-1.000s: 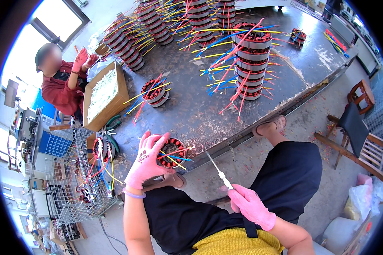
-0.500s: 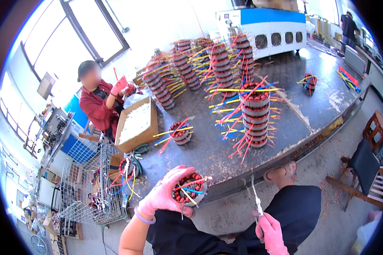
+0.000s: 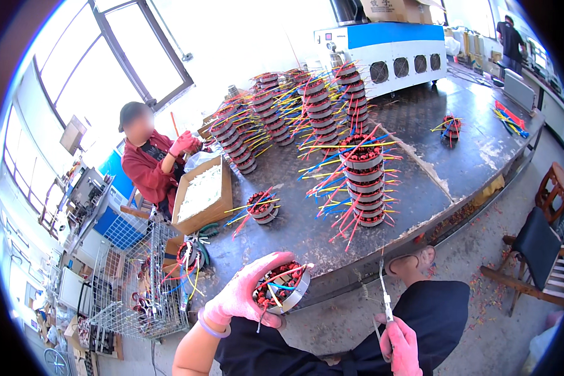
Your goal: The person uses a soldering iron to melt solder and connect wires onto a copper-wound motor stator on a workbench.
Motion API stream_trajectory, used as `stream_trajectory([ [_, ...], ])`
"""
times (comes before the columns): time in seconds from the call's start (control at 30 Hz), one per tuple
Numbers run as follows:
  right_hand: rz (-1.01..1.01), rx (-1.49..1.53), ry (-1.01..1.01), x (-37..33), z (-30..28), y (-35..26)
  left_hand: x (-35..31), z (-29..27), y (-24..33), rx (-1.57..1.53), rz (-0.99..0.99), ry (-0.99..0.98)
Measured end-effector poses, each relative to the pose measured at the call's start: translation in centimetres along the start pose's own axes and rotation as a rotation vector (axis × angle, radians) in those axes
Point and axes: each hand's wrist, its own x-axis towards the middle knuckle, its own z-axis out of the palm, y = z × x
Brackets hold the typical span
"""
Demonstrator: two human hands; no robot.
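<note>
My left hand [image 3: 244, 294], in a pink glove with a lilac band at the wrist, is closed around the grey rim of a motor stator [image 3: 289, 299]. The stator's red windings face up, with short red, blue and yellow wires sticking out. In my right hand [image 3: 400, 348], also gloved in pink, is a slim pale tool [image 3: 387, 304] with a long thin tip pointing away from me; its exact kind is unclear. The tool is apart from the stator. A single stator [image 3: 263, 208] rests on the dark table beyond my left hand.
Tall stator stacks [image 3: 365, 188] stand on the table [image 3: 420, 182], wires jutting outward. At left are a carton [image 3: 197, 216] of white pieces, a wire basket [image 3: 131, 294], and a co-worker [image 3: 149, 156] in red with pink gloves. A blue-and-white machine [image 3: 385, 53] stands behind; a chair [image 3: 532, 257] at right.
The stator in my left hand has tilted a little, showing more of its grey outer side. My right hand still grips the tool, slightly lower. The whole view has shifted a bit.
</note>
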Motion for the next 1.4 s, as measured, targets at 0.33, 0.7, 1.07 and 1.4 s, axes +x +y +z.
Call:
stream_trajectory([
  [0.33,0.132,-0.059,-0.041,-0.2,-0.5,-0.9,-0.2,0.2,0.2,-0.018,0.058,-0.009],
  [0.7,0.098,-0.090,-0.025,0.2,-0.4,-0.6,-0.2,-0.7,-0.7,0.089,0.047,0.004],
  [1.07,-0.009,-0.080,0.101,0.7,-0.2,-1.5,6.3,-11.8,-12.4,0.143,-0.177,0.444],
  [1.4,0.042,-0.108,0.185,2.3,-0.1,-2.2,10.0,-14.2,-19.9,0.241,-0.224,0.474],
])
